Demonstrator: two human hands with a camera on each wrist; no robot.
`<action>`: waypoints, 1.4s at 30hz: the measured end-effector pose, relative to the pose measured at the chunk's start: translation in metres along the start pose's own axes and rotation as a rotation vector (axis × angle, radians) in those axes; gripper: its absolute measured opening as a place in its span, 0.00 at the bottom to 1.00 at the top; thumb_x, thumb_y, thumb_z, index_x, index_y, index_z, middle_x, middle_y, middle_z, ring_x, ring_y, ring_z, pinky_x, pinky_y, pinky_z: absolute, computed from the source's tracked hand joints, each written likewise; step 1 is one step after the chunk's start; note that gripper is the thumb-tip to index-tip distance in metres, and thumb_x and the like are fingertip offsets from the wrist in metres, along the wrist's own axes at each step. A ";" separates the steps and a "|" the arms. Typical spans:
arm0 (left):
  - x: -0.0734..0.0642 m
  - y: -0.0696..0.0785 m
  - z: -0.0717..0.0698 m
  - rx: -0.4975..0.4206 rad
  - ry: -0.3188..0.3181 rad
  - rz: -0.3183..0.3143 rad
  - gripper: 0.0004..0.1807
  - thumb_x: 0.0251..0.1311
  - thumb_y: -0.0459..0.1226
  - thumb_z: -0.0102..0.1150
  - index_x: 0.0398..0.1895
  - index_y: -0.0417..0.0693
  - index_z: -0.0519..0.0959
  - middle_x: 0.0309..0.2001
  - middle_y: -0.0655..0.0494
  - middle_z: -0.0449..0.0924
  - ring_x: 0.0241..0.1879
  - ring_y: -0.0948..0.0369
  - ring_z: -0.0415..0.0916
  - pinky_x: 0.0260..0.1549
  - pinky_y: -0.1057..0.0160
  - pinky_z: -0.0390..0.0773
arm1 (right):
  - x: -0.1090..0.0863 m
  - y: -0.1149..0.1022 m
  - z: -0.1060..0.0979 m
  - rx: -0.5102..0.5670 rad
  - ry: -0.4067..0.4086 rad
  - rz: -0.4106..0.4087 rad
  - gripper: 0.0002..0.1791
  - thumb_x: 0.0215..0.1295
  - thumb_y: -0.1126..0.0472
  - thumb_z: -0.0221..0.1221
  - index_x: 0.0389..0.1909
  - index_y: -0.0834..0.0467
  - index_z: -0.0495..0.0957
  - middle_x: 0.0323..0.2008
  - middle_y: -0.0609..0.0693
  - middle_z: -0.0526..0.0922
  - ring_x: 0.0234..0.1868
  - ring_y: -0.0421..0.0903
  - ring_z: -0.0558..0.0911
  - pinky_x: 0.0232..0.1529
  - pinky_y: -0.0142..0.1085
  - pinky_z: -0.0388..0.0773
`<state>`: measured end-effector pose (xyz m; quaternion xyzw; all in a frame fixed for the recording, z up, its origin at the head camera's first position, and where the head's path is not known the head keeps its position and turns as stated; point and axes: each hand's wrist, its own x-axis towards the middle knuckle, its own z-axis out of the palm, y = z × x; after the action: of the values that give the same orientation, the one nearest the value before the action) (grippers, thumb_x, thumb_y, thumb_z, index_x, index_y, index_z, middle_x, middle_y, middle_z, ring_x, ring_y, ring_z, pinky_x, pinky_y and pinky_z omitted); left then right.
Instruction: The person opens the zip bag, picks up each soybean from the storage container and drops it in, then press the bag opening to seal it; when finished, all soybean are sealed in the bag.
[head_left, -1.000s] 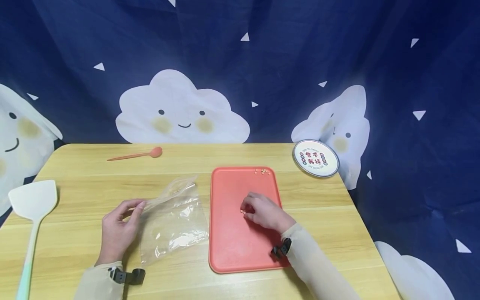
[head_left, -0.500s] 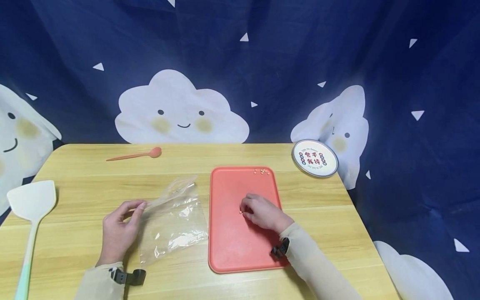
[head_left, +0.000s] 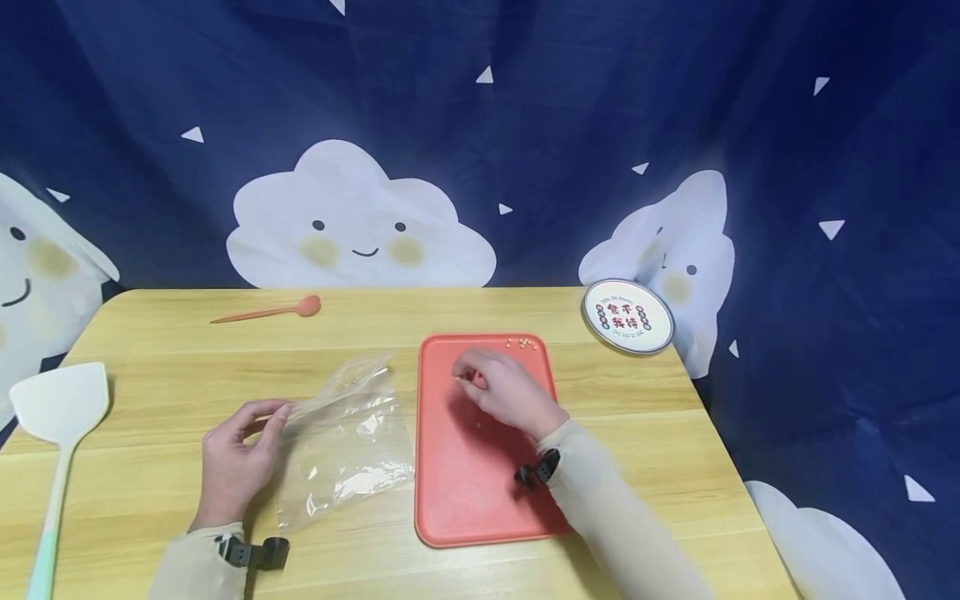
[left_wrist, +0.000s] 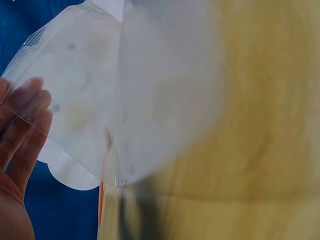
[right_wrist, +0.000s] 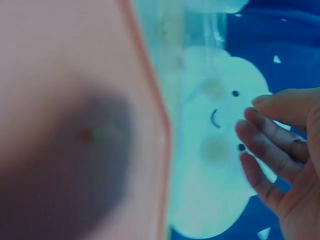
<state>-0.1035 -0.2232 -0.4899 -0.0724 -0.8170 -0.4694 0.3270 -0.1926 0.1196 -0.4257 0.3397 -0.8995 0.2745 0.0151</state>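
Note:
A clear plastic zip bag point(head_left: 360, 450) lies on the table, its mouth edge lifted at the left. My left hand point(head_left: 240, 462) pinches that edge between thumb and fingers; in the left wrist view, fingers point(left_wrist: 30, 135) show behind the film point(left_wrist: 165, 90). Right of the bag is a red tray point(head_left: 450, 500). Over the tray's middle, my right hand point(head_left: 506, 392) is raised, thumb and forefinger tips together, pinching a small pale-yellow grain mostly hidden by the fingertips. Several similar grains point(head_left: 523, 342) lie in the tray's far right corner. In the right wrist view, the right hand's fingertips point(right_wrist: 245, 125) are drawn close together.
An orange spoon point(head_left: 303, 306) lies at the table's back left. A white spatula point(head_left: 63, 404) with a green handle is along the left side. At the back right corner is a round plate point(head_left: 630, 317) with red printing. A blue cloud-patterned curtain point(head_left: 540, 125) hangs behind.
My right hand has risen from the tray and moved away from me and slightly left. The grain seen under its fingertips has left its spot. My left hand and the bag stay put.

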 end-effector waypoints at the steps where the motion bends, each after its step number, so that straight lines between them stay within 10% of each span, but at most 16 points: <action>1: 0.000 0.000 0.000 -0.001 -0.003 -0.005 0.08 0.52 0.18 0.65 0.34 0.34 0.84 0.33 0.41 0.84 0.38 0.77 0.79 0.40 0.80 0.77 | 0.005 -0.005 0.000 -0.003 0.010 -0.009 0.05 0.66 0.63 0.64 0.41 0.54 0.80 0.36 0.41 0.78 0.38 0.41 0.79 0.41 0.32 0.78; 12: 0.000 0.002 0.002 -0.025 -0.019 0.011 0.08 0.52 0.18 0.65 0.34 0.34 0.84 0.33 0.42 0.85 0.38 0.77 0.79 0.41 0.79 0.77 | 0.052 -0.051 0.022 0.159 0.117 -0.121 0.04 0.66 0.63 0.63 0.41 0.55 0.81 0.37 0.41 0.79 0.40 0.35 0.78 0.42 0.25 0.76; 28: -0.002 0.000 0.002 -0.023 -0.054 -0.017 0.08 0.53 0.19 0.65 0.34 0.34 0.84 0.34 0.42 0.85 0.39 0.77 0.79 0.41 0.79 0.78 | 0.077 -0.077 0.071 0.119 -0.029 -0.071 0.07 0.68 0.58 0.63 0.44 0.52 0.82 0.38 0.35 0.79 0.41 0.28 0.75 0.48 0.18 0.69; 42: -0.002 0.000 0.001 -0.019 -0.046 -0.012 0.07 0.53 0.19 0.65 0.34 0.34 0.84 0.34 0.42 0.85 0.38 0.77 0.79 0.42 0.78 0.78 | 0.060 -0.055 0.043 0.140 -0.023 -0.026 0.08 0.69 0.56 0.62 0.46 0.52 0.81 0.43 0.37 0.79 0.46 0.32 0.77 0.51 0.24 0.72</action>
<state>-0.1024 -0.2220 -0.4918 -0.0815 -0.8202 -0.4774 0.3044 -0.1980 0.0275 -0.4225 0.3548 -0.8736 0.3328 -0.0155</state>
